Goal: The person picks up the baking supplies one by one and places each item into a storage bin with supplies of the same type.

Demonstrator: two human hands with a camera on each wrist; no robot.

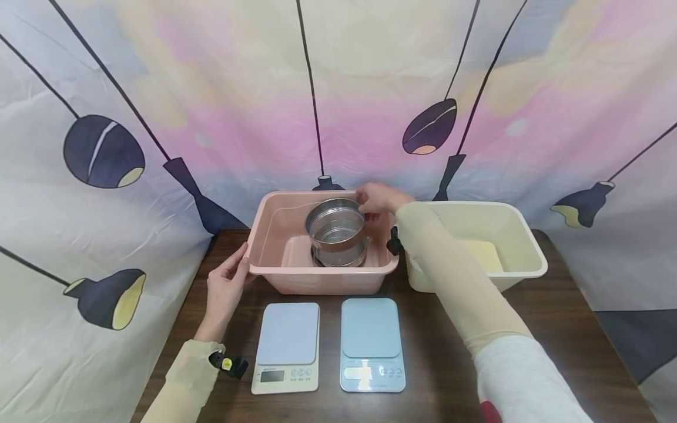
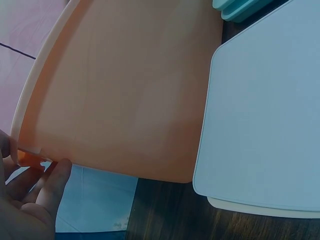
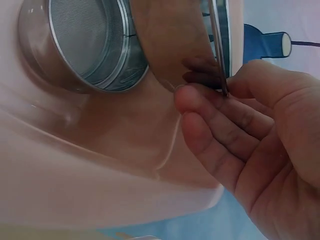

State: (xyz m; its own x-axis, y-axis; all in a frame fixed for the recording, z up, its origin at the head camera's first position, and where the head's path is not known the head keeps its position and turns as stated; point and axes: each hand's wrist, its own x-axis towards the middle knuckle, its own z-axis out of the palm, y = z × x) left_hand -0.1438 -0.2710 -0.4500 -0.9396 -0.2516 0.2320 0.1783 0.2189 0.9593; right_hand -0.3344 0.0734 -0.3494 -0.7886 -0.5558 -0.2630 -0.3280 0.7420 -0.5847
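Observation:
My right hand (image 1: 379, 198) pinches the rim of a round metal sieve (image 1: 334, 244) between thumb and fingers, inside the pink basin (image 1: 317, 281). In the right wrist view the hand (image 3: 250, 125) holds that sieve (image 3: 175, 40) tilted, apart from a second sieve (image 3: 82, 37) with fine mesh that rests in the basin. In the head view the held sieve overlaps the lower one (image 1: 346, 257). My left hand (image 1: 224, 291) grips the basin's left end; in the left wrist view its fingers (image 2: 54, 187) curl under the rim (image 2: 25, 102).
A cream basin (image 1: 520, 249) with something pale yellow at its bottom stands to the right, under my right forearm. In front of the pink basin lie a white scale (image 1: 288, 335) and a light blue scale (image 1: 371, 329) on the dark wooden table (image 1: 449, 364). A patterned cloth hangs behind.

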